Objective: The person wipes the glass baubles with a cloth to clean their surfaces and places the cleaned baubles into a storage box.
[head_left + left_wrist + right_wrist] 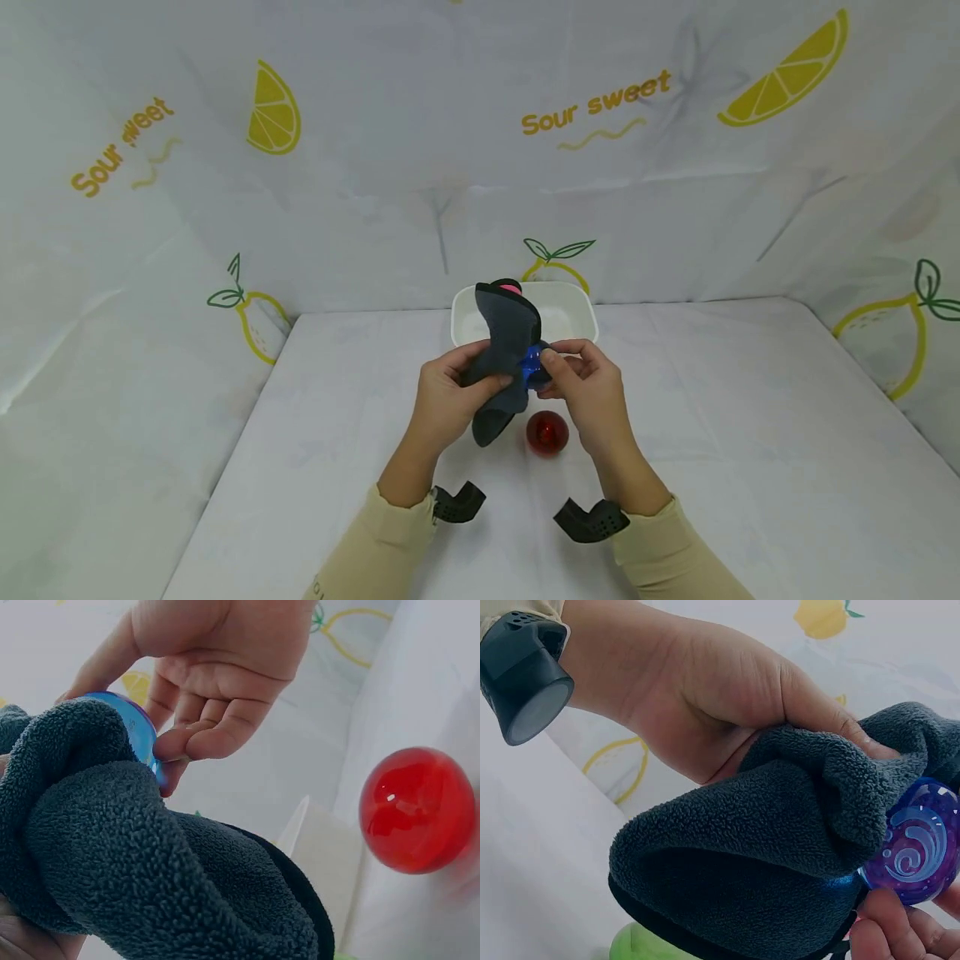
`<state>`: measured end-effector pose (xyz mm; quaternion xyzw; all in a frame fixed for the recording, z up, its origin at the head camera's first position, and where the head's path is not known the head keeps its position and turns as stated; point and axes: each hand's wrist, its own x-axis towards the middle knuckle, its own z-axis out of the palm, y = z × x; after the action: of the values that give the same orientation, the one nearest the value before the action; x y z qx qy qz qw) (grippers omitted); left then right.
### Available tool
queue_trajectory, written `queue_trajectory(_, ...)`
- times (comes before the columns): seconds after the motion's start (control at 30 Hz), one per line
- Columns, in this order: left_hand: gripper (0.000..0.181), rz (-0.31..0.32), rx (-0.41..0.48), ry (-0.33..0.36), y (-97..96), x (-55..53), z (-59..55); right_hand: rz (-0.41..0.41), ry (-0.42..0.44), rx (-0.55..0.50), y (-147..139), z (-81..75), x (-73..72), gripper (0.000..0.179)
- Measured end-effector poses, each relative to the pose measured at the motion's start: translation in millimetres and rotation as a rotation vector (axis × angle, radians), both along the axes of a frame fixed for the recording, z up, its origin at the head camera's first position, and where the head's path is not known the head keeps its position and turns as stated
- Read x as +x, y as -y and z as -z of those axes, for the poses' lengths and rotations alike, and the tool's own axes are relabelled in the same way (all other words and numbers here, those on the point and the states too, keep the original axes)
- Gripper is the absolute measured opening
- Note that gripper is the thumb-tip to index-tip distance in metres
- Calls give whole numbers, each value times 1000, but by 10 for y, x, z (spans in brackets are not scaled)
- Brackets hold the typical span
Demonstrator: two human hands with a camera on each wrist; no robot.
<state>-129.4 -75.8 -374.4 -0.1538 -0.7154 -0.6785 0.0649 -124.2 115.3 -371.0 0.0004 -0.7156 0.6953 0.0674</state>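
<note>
White table (750, 417) supports the red ball (547, 433); above it, the left hand (444, 396) grips the cloth (506, 329) and the right hand (592, 387) pinches the blue ball (917, 851), seemingly to keep cloth and ball in contact.

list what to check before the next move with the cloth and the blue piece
1. Left hand gripping the grey cloth: ok
2. Right hand holding the blue piece: ok
3. Cloth touching the blue piece: ok
4. Red ball on the table, apart from both hands: ok
5. White container fully visible in the head view: not ok, partly hidden
6. Blue piece clean all round: cannot tell
</note>
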Motion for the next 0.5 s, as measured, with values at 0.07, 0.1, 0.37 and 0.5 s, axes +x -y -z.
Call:
queue_trajectory(0.07,40,13,-9,12,-3,4,6,-2,13,-10,5,-6,-1,31)
queue_trajectory(0.1,41,20,-13,17,-5,6,7,-5,18,-16,7,-6,-2,31)
queue_trajectory(0.37,49,40,-22,28,-10,15,-12,-88,0,-27,-8,7,-11,31)
queue_trajectory(0.5,49,41,3,23,-16,9,-4,-120,-68,-23,-28,18,-16,24)
